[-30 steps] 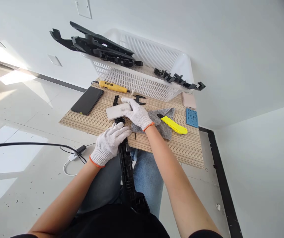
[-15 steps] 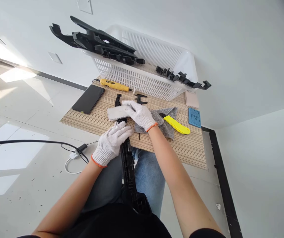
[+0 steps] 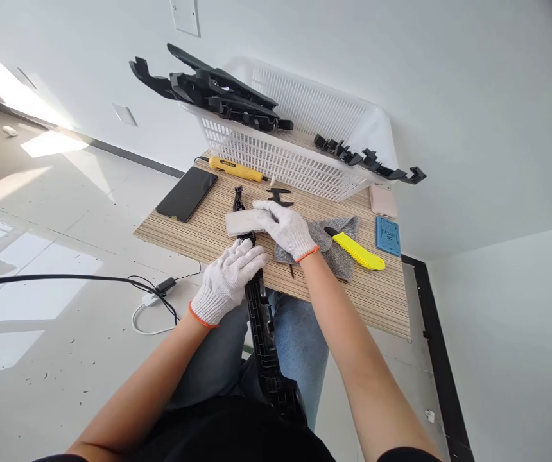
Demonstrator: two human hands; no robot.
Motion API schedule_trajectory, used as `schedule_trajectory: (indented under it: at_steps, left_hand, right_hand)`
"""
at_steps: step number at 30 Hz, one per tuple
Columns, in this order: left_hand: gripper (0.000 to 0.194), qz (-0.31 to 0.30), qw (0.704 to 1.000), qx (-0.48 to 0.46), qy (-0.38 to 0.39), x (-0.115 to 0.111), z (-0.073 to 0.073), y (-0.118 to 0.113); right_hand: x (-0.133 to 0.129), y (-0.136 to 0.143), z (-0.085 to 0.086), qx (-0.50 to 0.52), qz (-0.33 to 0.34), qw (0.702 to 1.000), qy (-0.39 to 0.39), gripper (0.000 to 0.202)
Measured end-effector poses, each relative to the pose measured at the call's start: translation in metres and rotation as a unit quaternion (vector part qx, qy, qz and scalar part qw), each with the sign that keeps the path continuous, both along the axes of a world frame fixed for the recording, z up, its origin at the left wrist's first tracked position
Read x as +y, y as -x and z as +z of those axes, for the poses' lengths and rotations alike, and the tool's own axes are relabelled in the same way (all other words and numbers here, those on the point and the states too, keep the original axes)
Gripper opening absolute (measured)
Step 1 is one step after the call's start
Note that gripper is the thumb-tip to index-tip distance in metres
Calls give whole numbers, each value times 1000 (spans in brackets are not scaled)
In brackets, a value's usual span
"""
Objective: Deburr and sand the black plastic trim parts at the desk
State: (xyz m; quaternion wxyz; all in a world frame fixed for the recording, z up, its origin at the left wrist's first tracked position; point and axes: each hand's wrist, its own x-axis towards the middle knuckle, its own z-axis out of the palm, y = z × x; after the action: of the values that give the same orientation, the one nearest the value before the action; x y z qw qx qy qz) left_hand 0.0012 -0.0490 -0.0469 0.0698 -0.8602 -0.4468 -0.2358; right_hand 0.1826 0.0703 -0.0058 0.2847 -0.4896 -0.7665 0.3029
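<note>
A long black plastic part [image 3: 265, 346] runs from my lap up over the table's front edge. My left hand [image 3: 228, 276], in a white knit glove, is closed around its upper portion. In my gloved right hand [image 3: 285, 226] is a flat whitish block [image 3: 241, 222], lying across the part near its far end. To the right of that hand, a grey cloth [image 3: 336, 260] lies crumpled, with a yellow-handled tool [image 3: 359, 250] on top. Black calipers [image 3: 280, 196] lie just beyond my right hand.
A white basket [image 3: 266, 151] at the table's back holds black plastic parts [image 3: 223, 93]. Around the striped table [image 3: 184, 239] top are a phone [image 3: 187, 194], a yellow tool [image 3: 235, 168], a pink case [image 3: 382, 201] and a blue box [image 3: 388, 235]. Cables [image 3: 160, 292] run at left.
The whole view has shifted, so the table and basket appear farther right. Both hands keep their hold; the block sits slightly farther from my left hand.
</note>
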Motion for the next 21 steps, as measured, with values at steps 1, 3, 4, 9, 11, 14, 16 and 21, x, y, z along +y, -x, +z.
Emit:
schedule_trajectory:
  at_steps: [1,3,4,9,11,14,16,21]
  left_hand:
    - [41,1,1000,3,3,-1,1,0]
    - [41,5,1000,2,12,-1,2,-1]
    - [41,7,1000,-2,16,-2,3,-1]
    - [38,5,1000,-22,11,-3,3,-2]
    - [39,8,1000,-25,12,-3,2,-2]
    - [41,7,999,-30,9,-4,0,-1]
    - [41,5,999,-31,8,-4,-1,-1]
    - [40,8,999,-34,34,-4,3,-2]
  right_hand:
    - [-1,2,1,-1,6,1000,1,35]
    - [0,2,0,3,-5,1000,8,35]
    - [1,1,0,9,-21,1000,12,34]
    - [6,-9,-2,37,-73,997,14,28]
    - [2,-7,0,17,-57,998,17,28]
    - [-5,1,4,-21,-16,1000,14,35]
    - [-8,6,6,-33,-2,999,10,39]
    - [0,-1,2,-1,-34,999,28,34]
